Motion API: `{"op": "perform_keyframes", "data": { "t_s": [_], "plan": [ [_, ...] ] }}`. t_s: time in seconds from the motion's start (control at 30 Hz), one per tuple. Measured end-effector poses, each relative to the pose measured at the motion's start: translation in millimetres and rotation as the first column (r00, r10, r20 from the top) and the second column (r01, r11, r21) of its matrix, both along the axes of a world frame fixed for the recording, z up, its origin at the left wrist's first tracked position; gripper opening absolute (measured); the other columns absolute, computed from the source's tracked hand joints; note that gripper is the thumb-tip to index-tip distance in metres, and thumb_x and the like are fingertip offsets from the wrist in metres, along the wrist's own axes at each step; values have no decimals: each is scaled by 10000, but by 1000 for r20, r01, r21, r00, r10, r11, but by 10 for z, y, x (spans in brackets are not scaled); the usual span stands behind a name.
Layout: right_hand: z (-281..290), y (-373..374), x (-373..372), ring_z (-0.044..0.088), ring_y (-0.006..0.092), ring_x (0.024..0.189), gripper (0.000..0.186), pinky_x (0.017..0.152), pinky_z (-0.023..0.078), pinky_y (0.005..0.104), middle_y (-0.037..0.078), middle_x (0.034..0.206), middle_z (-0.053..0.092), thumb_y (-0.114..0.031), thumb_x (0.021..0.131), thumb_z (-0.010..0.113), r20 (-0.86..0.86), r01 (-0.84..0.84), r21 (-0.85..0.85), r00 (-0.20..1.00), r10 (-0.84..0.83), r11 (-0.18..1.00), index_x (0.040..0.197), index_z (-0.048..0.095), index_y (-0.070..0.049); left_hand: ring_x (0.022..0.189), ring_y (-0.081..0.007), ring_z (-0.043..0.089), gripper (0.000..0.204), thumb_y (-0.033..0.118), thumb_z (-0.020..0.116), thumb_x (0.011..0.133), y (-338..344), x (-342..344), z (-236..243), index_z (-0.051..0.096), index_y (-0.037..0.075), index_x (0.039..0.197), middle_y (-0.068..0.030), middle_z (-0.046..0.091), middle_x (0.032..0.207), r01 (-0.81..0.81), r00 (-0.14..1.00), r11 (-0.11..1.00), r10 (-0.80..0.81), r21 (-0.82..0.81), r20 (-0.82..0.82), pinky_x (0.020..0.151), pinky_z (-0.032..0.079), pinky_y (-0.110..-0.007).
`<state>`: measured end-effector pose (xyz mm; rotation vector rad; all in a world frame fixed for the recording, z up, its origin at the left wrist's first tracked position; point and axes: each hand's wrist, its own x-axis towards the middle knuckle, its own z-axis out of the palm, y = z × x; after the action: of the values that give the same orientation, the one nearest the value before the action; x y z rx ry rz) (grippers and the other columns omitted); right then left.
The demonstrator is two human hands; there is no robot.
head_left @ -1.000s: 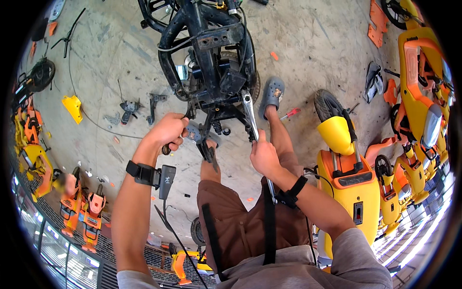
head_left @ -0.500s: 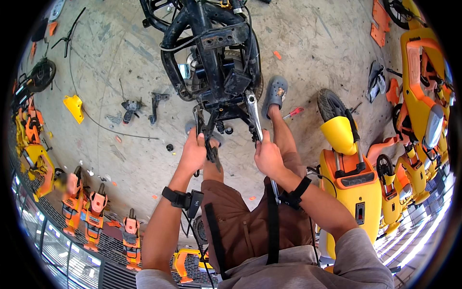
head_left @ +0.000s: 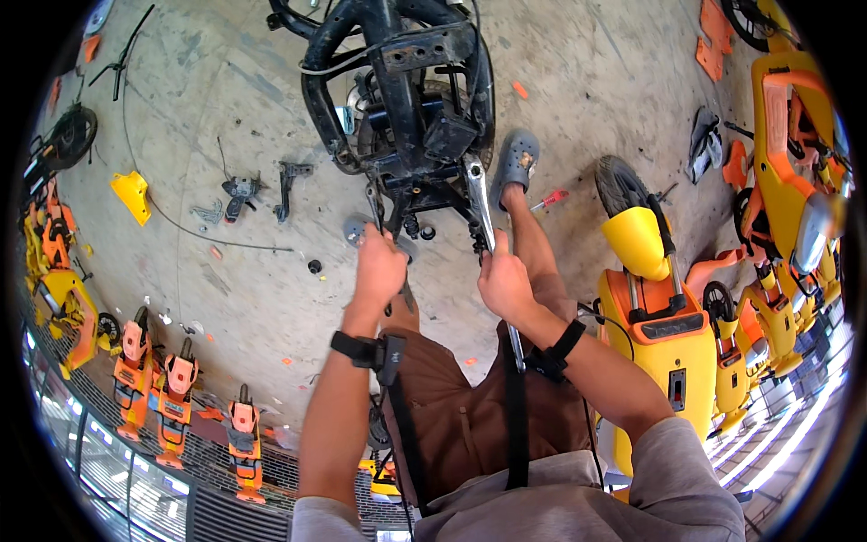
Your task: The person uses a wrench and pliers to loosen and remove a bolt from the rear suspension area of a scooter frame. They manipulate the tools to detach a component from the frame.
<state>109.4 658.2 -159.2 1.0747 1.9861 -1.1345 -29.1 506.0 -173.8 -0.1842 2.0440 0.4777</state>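
Observation:
A black motorbike-type frame (head_left: 393,108) with bent tubes stands in front of me. My right hand (head_left: 506,282) is closed round a long silver ratchet wrench (head_left: 480,194); its head meets the right side of the frame's near end, and its handle passes back under my forearm. At the left side of that end, my left hand (head_left: 379,269) wraps round a slimmer metal wrench (head_left: 374,194), mostly hidden by the fingers. A dark frame bracket runs beside and below the left hand. Whether either wrench sits on a bolt, I cannot tell.
Yellow and orange scooter bodies (head_left: 655,361) crowd the right. Several orange parts (head_left: 176,397) stand along the lower left. A red-handled screwdriver (head_left: 551,199) lies by my grey clog (head_left: 517,167). Left on the concrete are a yellow panel (head_left: 132,197), a long cable (head_left: 217,245) and black brackets (head_left: 291,190).
My left hand has moved right and slightly up, turning so its back shows more. My right hand stays almost in place on the ratchet wrench. The view has shifted slightly.

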Motion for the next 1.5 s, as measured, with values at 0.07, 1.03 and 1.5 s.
{"op": "perform_keyframes", "data": {
  "t_s": [0.07,1.03,1.5],
  "plan": [
    [8,-18,24,602,485,706,372,664,456,577,298,747,614,-82,913,457,-26,-7,31,1000,8,999,1260,350,-2,822,-518,571,171,104,437,959,-44,176,-114,387,-22,1063,-344,599,827,-1,997,1000,3,18,-82,673,434,-559],
    [16,1,-17,594,509,709,319,651,459,588,320,754,608,-69,905,486,-34,-5,28,999,6,1000,1197,377,-5,506,-69,470,193,113,550,961,-590,227,323,430,25,1084,-42,551,692,-667,743,627,601,403,293,454,389,-244],
    [-10,5,10,599,502,715,374,661,460,588,314,745,609,-77,904,483,-58,1,30,998,1,1000,1254,365,-21,400,-90,431,319,280,446,1015,-469,0,156,475,-25,1104,-59,556,686,-652,758,706,592,276,275,361,375,-258]
  ]
}}
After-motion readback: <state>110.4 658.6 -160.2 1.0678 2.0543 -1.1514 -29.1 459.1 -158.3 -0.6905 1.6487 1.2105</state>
